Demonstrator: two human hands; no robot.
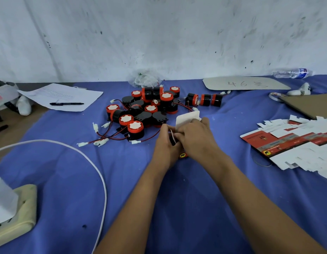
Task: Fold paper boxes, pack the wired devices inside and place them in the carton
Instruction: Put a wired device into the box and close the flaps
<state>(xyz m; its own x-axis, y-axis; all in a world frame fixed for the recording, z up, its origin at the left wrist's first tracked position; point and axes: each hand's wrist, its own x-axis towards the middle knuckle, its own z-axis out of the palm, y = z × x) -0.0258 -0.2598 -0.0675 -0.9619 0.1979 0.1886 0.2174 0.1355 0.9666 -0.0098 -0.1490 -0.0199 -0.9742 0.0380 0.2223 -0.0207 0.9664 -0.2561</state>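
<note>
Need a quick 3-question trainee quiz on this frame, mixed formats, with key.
1. True or false: both hands, the left hand and the right hand, hold the paper box.
2. The flat box blanks lie on which side of the hands? A) left B) right
3. Fill in: the pen lies on a sheet of ____.

Key: 1 true; 2 B; 3 paper.

left hand [165, 143], right hand [194, 138], fingers curled, touching
</note>
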